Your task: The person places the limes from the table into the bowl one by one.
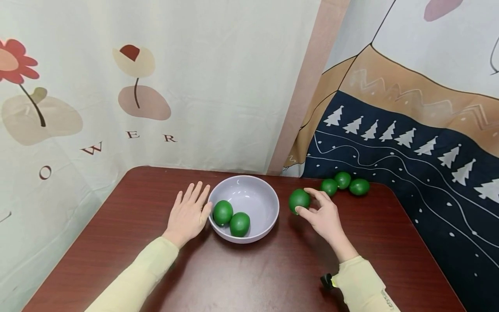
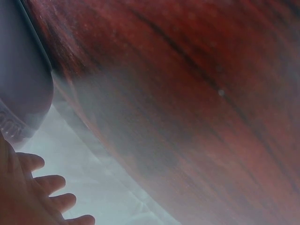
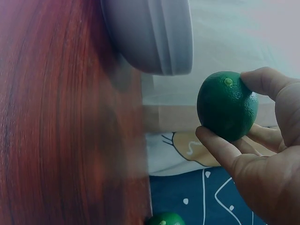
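Note:
A pale lavender bowl (image 1: 260, 207) stands near the back of the table with two green limes, one (image 1: 223, 212) by its left wall and another (image 1: 239, 224) toward the front. My left hand (image 1: 188, 216) is at the bowl's left side, fingers straight and the thumb at the rim. To the right of the bowl, my right hand (image 1: 322, 216) pinches a third lime (image 1: 299, 200) between thumb and fingers. In the right wrist view that lime (image 3: 227, 107) is held up off the table, apart from the bowl (image 3: 150, 37).
Several more limes lie at the back right of the dark red wooden table (image 1: 234, 277), the rightmost lime (image 1: 359, 186) near the corner. Behind the table hang a pale curtain (image 1: 218, 86) and a navy tree-patterned cloth (image 1: 390, 160).

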Available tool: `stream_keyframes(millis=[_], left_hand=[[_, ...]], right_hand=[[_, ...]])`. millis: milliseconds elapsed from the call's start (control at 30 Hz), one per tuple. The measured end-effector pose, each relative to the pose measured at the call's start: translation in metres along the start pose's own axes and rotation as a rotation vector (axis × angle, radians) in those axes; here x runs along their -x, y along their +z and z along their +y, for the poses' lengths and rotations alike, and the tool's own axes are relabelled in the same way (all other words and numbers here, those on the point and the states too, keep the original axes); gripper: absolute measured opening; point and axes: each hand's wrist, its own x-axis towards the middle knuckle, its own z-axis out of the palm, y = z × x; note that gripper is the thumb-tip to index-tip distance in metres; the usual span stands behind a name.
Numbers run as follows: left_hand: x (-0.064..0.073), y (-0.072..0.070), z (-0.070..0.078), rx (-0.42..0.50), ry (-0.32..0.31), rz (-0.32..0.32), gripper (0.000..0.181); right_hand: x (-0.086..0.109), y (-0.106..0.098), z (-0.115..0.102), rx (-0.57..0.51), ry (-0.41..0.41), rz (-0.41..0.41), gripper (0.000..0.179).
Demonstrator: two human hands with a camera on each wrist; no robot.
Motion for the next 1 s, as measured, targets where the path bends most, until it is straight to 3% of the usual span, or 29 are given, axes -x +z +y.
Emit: stream_keyframes(millis=[667, 1000], left_hand=[[-0.001, 0.001, -0.001, 0.004, -0.007, 0.002, 0.059], [0.0, 0.001, 0.0, 0.0, 0.005, 0.016, 0.058]], right_hand=[[0.003, 0.015, -0.018, -0.127, -0.063, -0.039, 0.057], [0.004, 0.023, -0.022, -0.106, -0.131, -0.046, 0.059]])
